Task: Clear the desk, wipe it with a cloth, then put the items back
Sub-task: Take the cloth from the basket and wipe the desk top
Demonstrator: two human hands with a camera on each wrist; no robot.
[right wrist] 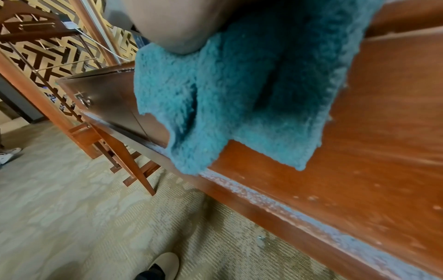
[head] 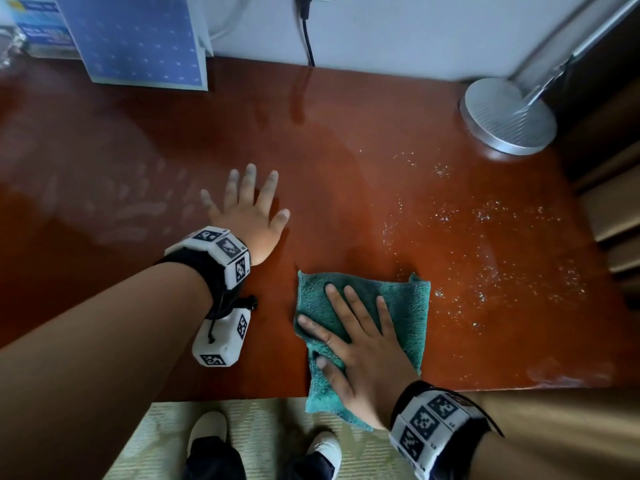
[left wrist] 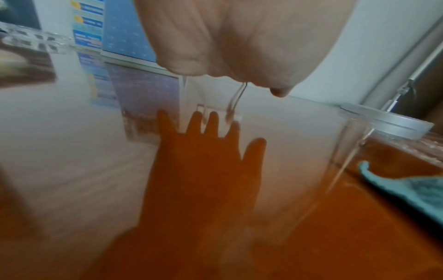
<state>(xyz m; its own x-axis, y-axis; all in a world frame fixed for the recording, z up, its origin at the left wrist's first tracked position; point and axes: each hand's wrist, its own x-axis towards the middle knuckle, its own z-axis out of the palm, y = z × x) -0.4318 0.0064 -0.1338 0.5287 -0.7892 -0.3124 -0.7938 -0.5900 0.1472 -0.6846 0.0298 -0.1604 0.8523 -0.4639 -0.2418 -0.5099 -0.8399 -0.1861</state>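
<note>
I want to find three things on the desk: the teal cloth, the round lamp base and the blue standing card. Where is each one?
teal cloth point(head: 405, 306): head view, its uncovered right part.
round lamp base point(head: 507, 116): head view, middle of its top disc.
blue standing card point(head: 138, 39): head view, middle of its front face.

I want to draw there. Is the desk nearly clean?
Roughly halfway. Done: the middle of the reddish-brown wooden desk is bare. In hand: the right hand presses the fluffy teal cloth flat at the near edge; the left hand is open. Left: water droplets on the right, then returning items.
</note>
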